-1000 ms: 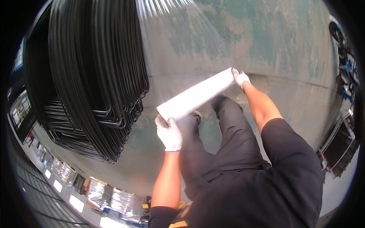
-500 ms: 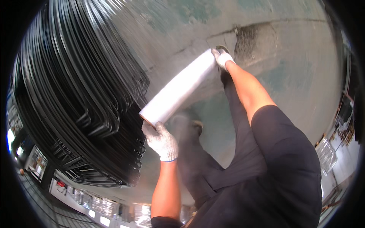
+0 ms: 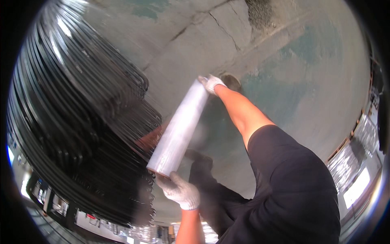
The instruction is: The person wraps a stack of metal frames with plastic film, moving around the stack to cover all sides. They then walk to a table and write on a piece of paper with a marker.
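A long roll of clear stretch film (image 3: 178, 128) slants across the middle of the view, its near end low and to the left. My left hand (image 3: 180, 192), in a whitish knitted glove, grips that near end, where the brown rim of the core shows. At the far end, my gloved right hand (image 3: 212, 83) is closed on the roll, its fingertips partly hidden. Just left of the roll stands a large stack of bent black metal tubes (image 3: 69, 118), their rounded ends facing the film.
The worn grey-green floor (image 3: 280, 89) has cracks and a rough broken patch (image 3: 260, 14) at the far side. Something reddish (image 3: 150, 139) shows beside the tubes. Shiny wrapped goods (image 3: 345, 164) stand at the right edge. My legs (image 3: 219, 191) are below the roll.
The roll has swung to a steeper slant and come lower in the view, both hands still on it. My view has shifted along the tube stack, and my right arm has moved left.
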The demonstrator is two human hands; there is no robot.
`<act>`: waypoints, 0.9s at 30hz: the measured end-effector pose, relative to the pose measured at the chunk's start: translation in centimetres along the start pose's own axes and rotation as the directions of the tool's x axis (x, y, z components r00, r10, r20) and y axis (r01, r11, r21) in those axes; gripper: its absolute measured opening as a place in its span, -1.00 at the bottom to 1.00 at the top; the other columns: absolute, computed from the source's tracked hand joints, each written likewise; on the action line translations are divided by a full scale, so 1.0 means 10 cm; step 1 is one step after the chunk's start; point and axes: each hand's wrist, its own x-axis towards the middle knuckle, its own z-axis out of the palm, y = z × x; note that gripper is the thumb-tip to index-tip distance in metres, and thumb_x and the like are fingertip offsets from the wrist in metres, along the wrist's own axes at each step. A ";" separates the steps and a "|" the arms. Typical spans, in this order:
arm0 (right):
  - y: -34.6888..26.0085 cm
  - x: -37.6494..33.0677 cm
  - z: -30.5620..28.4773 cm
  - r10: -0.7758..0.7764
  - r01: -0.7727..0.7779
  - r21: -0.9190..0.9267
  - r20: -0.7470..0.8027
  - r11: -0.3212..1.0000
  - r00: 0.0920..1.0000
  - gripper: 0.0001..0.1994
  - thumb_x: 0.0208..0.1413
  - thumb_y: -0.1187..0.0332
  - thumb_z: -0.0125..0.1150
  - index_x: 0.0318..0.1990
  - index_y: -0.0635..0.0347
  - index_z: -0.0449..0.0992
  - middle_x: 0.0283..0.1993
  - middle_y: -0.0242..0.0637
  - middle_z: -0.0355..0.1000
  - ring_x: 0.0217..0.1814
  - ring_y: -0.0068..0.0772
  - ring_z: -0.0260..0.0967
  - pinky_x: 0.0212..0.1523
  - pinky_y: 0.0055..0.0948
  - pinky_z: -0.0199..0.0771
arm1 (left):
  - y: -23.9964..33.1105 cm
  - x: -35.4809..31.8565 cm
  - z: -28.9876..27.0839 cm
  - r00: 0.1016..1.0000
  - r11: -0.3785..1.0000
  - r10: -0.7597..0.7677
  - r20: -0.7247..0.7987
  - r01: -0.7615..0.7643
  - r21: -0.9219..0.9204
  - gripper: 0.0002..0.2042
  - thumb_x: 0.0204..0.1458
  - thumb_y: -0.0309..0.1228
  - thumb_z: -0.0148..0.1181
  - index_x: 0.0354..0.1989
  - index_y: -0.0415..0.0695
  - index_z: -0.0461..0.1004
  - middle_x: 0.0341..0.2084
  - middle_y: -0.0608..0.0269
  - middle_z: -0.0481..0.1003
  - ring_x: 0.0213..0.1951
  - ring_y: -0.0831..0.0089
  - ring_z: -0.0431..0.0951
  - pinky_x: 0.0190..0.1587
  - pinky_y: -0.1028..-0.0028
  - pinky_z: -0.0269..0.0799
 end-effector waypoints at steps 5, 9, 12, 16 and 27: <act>-0.02 -0.18 0.81 -0.054 0.057 0.152 -0.021 0.987 0.998 0.05 0.36 -0.49 -0.18 0.64 0.30 0.08 0.71 0.08 0.04 0.77 0.01 -0.06 0.70 -0.18 -0.02 | -0.42 -0.12 -0.17 0.957 0.956 0.287 0.039 -0.289 0.051 -0.49 0.46 -0.40 0.11 0.43 -0.51 0.22 0.28 -0.31 0.45 0.24 -0.01 0.56 0.32 0.20 0.45; -0.06 -0.11 0.50 0.018 -0.009 0.289 -0.028 0.957 0.999 0.04 0.35 -0.49 -0.15 0.66 0.23 0.06 0.72 0.04 0.02 0.77 0.01 -0.05 0.70 -0.09 -0.04 | -0.31 -0.05 -0.17 0.833 0.828 0.535 0.143 -0.550 0.110 -0.51 0.37 -0.61 0.05 0.43 -0.52 0.22 0.20 -0.42 0.47 0.19 -0.14 0.59 0.29 0.19 0.46; -0.07 -0.13 0.60 -0.022 0.009 0.308 0.038 0.951 0.999 0.04 0.35 -0.48 -0.10 0.68 0.22 0.03 0.73 0.02 0.02 0.75 0.02 0.00 0.67 -0.05 0.02 | -0.38 -0.09 -0.24 0.829 0.837 0.519 0.209 -0.542 0.074 -0.49 0.33 -0.66 0.06 0.44 -0.53 0.20 0.19 -0.42 0.49 0.20 -0.16 0.59 0.28 0.17 0.47; -0.23 -0.23 0.33 -0.048 -0.014 0.394 0.149 0.919 0.988 0.02 0.36 -0.46 -0.09 0.66 0.24 0.09 0.70 0.01 0.09 0.71 0.00 0.10 0.64 -0.04 0.06 | -0.14 0.01 -0.07 0.830 0.838 0.517 0.208 -0.540 0.075 -0.54 0.20 -0.62 0.17 0.29 -0.51 0.41 0.12 -0.34 0.57 0.10 -0.17 0.64 0.20 0.21 0.53; 0.07 0.08 0.62 -0.075 -0.118 0.703 0.238 0.702 0.968 -0.12 0.29 -0.38 0.14 0.45 0.25 0.47 0.49 0.00 0.42 0.44 -0.01 0.42 0.41 0.01 0.38 | 0.04 -0.11 -0.24 0.552 0.549 0.764 0.334 -0.828 0.113 -0.53 0.06 -0.62 0.29 0.16 -0.59 0.40 -0.36 -0.25 0.58 -0.39 -0.16 0.63 -0.24 0.11 0.59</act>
